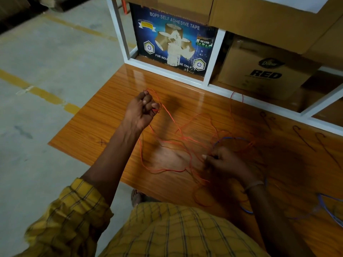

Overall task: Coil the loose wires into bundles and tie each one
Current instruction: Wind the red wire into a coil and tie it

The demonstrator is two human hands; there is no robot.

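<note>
Thin red wire (168,115) sprawls loose across glossy wood-grain desk (104,125), left hand (143,110) fingers curled round small started coil up-left, right hand (225,162) pinching strand low-right beside thin blue wire (232,138), slack running diagonally between them, so judging right feeds left.

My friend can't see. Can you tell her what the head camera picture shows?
A person's left hand holds up loops of red wire while the right hand pinches more of it over a wooden table. Blue wire lies at the right, boxes behind.
</note>
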